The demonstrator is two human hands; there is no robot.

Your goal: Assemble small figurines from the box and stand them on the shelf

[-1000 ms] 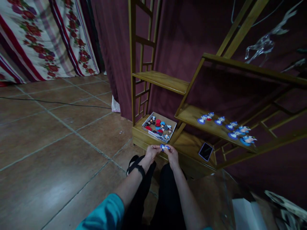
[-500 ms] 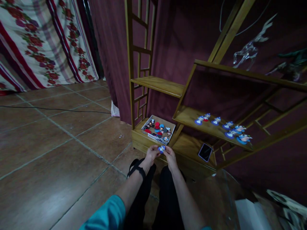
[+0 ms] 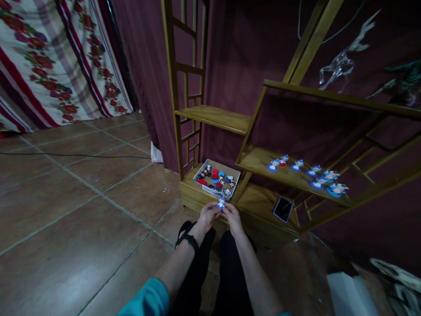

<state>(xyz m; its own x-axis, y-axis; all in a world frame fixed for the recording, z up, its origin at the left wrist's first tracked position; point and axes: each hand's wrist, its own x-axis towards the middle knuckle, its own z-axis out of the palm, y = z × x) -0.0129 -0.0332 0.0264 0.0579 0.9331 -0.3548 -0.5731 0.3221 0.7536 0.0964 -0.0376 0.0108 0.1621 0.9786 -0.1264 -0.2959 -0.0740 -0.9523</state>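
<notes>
Between my two hands, just in front of the box, is a small blue-and-white figurine [image 3: 221, 203], held upright. My left hand [image 3: 208, 215] grips it from the left with closed fingers, and my right hand [image 3: 233, 216] pinches it from the right. Behind it, a shallow cardboard box [image 3: 201, 186] on the low shelf holds several jumbled figurines and red, blue and grey round bases. On the middle shelf [image 3: 255, 159] to the right stand several figurines [image 3: 297, 165], mostly on blue bases, one on a red base.
A dark-screened tablet or phone [image 3: 283, 209] lies on the lower shelf at right. A clear deer ornament [image 3: 340, 66] stands on the upper shelf. The wooden frame's uprights [image 3: 174, 87] rise behind the box. A black cable [image 3: 75, 155] crosses the tiled floor.
The figurine between my hands has been tipped more upright and lifted slightly. Both hands keep hold of it. The view has shifted a little.
</notes>
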